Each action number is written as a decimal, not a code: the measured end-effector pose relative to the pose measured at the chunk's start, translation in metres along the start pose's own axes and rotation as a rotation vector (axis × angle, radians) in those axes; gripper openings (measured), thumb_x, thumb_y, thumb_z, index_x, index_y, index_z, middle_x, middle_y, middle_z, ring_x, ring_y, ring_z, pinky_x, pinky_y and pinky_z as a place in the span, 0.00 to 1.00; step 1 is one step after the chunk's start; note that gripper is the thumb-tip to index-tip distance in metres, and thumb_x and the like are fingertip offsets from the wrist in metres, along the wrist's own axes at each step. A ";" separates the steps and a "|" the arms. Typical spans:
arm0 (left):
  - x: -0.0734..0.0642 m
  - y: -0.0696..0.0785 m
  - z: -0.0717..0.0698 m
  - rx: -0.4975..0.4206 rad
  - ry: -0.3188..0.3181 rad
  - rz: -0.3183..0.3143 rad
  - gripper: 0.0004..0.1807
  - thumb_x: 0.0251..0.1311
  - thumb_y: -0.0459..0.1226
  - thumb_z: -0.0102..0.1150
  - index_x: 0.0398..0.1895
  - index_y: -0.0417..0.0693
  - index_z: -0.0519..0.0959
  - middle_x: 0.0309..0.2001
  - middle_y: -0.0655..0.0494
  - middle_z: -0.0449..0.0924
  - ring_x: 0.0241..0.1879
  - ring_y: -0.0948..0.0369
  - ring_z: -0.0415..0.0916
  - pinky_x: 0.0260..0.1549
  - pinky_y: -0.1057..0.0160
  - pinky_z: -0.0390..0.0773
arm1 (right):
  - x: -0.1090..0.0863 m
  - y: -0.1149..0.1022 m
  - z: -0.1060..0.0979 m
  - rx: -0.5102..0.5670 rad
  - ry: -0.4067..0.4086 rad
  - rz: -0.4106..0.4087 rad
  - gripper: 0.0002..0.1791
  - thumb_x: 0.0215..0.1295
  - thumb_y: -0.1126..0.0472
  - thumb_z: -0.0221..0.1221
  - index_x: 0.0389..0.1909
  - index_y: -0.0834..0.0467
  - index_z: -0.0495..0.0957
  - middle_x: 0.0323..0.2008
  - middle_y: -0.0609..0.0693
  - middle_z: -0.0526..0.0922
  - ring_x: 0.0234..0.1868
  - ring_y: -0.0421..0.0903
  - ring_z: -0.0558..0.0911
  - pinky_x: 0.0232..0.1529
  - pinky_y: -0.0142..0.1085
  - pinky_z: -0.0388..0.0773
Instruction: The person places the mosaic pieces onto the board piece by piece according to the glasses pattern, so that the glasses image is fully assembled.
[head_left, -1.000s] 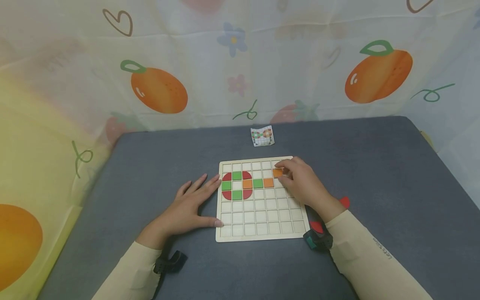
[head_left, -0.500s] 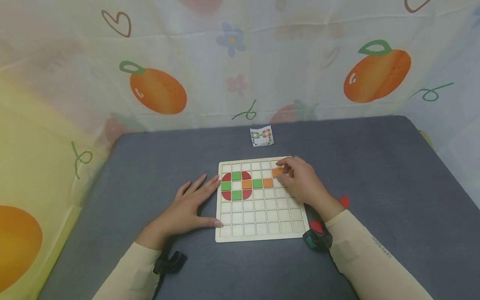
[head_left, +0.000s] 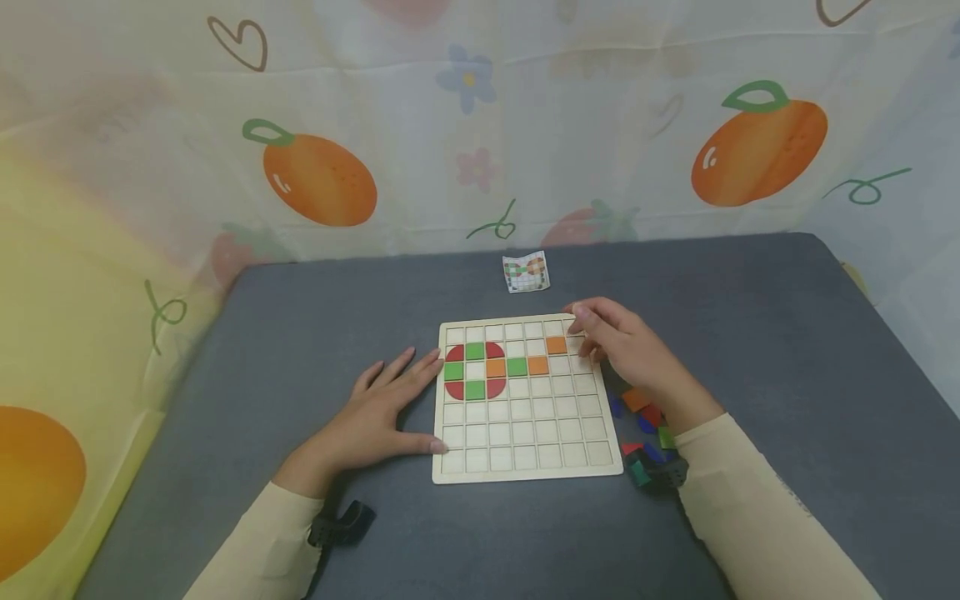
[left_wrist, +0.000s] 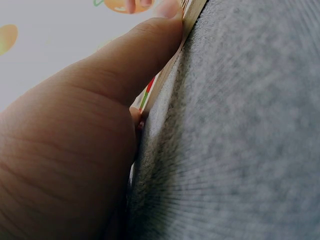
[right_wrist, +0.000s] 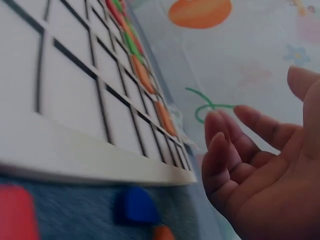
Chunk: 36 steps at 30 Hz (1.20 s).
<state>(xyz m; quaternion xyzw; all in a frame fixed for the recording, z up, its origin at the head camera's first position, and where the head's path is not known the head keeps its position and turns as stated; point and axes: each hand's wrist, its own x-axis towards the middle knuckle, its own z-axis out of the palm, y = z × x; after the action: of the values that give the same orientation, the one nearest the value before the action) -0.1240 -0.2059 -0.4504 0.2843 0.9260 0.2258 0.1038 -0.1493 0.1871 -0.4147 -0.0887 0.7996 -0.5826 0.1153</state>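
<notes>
Head view: my right hand (head_left: 637,350) has just left the orange tile (head_left: 556,345) on the far right of the board (head_left: 521,434), fingers loosely bent, holding nothing; that placement looks done. Spread, my left hand (head_left: 375,421) touches the board's left edge. Laid, I count three orange squares (head_left: 537,365), four green squares (head_left: 475,389), four red quarter-rounds (head_left: 496,388).

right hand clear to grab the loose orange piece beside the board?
Probably yes: the right hand appears empty, and the loose orange piece lies in plain view beside the board; drawing back should suffice.
</notes>
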 end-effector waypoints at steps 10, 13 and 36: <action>0.000 -0.001 0.000 0.001 -0.006 -0.002 0.67 0.54 0.75 0.71 0.91 0.59 0.53 0.88 0.66 0.46 0.87 0.51 0.35 0.77 0.34 0.33 | -0.010 -0.008 -0.027 0.000 -0.038 -0.026 0.30 0.90 0.45 0.47 0.77 0.62 0.71 0.62 0.62 0.79 0.55 0.62 0.81 0.58 0.48 0.78; 0.000 0.000 -0.001 0.003 -0.007 -0.002 0.67 0.54 0.75 0.71 0.91 0.59 0.52 0.88 0.66 0.46 0.87 0.52 0.35 0.77 0.34 0.33 | -0.011 -0.009 -0.034 0.019 -0.061 -0.049 0.29 0.91 0.47 0.46 0.77 0.64 0.71 0.62 0.63 0.79 0.56 0.62 0.80 0.58 0.44 0.78; 0.001 0.002 -0.002 -0.010 -0.014 -0.008 0.67 0.54 0.73 0.73 0.91 0.59 0.53 0.88 0.65 0.47 0.87 0.51 0.35 0.77 0.33 0.33 | -0.020 0.020 -0.079 0.043 -0.187 -0.074 0.27 0.85 0.63 0.52 0.78 0.69 0.67 0.65 0.64 0.78 0.62 0.58 0.81 0.60 0.40 0.79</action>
<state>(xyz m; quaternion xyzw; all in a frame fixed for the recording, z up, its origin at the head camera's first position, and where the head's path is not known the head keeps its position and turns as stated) -0.1241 -0.2048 -0.4480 0.2816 0.9252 0.2281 0.1124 -0.1528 0.2705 -0.4093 -0.1695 0.7689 -0.5928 0.1696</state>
